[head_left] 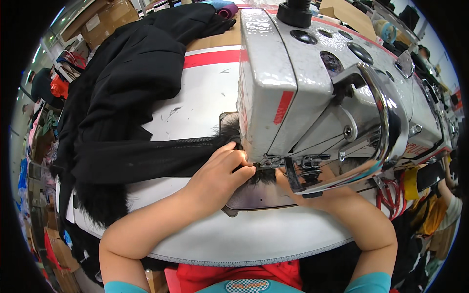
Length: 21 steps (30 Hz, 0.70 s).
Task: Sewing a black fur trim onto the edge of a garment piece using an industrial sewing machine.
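From the head view, the left hand [222, 172] is pinching the black fur-trimmed fabric [132, 156] on the white table [205, 97], feeding it beneath the grey industrial sewing machine [317, 88]. The right hand [305, 193] is sitting half-hidden behind the machine, its grip unclear. Fingertips that near the needle are risking a prick.

bright light, fisheye bending, metal glare

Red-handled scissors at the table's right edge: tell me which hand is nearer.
Right. The right hand lies under the sewing machine head, just left of the red-handled scissors; the left hand presses black fabric farther left.
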### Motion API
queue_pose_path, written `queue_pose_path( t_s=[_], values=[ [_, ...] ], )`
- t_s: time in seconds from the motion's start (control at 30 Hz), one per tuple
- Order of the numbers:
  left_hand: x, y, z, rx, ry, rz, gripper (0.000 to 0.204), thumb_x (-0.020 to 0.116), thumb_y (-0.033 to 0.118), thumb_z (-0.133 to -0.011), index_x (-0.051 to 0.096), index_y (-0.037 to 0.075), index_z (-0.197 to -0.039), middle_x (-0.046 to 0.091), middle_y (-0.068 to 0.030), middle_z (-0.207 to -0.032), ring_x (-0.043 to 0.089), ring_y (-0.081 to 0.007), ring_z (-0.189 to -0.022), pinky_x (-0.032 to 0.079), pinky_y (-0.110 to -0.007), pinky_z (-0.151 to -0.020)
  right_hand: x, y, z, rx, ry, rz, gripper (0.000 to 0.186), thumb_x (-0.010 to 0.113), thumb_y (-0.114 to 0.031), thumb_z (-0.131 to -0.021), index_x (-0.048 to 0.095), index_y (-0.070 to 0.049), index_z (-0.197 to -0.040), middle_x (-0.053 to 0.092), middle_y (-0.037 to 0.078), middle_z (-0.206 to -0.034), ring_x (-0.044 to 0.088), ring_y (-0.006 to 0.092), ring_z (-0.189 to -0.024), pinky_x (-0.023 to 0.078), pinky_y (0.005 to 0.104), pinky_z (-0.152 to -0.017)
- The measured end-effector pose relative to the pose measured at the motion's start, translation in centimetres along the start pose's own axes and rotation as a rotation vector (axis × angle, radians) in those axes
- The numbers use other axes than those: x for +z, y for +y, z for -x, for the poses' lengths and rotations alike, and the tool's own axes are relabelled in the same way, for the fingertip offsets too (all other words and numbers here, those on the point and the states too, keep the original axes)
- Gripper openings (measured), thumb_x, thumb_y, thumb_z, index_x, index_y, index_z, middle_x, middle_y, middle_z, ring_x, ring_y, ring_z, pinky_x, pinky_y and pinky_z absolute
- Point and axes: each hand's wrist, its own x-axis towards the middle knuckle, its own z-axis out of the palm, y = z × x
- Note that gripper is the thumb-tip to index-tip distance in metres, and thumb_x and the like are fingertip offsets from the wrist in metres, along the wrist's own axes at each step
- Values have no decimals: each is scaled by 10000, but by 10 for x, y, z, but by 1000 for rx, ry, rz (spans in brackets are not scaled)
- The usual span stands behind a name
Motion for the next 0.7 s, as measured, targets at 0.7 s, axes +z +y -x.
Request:
queue_pose_path(
  t_s=[0.7],
  values=[
    [2,-2,-1,124,17,-5,243,568,83,-682,566,25,-917,550,-77,-953,537,-232,-901,452,-337,-772,-23,-20,-18,31,431,-392,207,550,-188,-864,587,-41,-1006,625,45,-936,595,147,-829,466,280,-715]
  ],
)
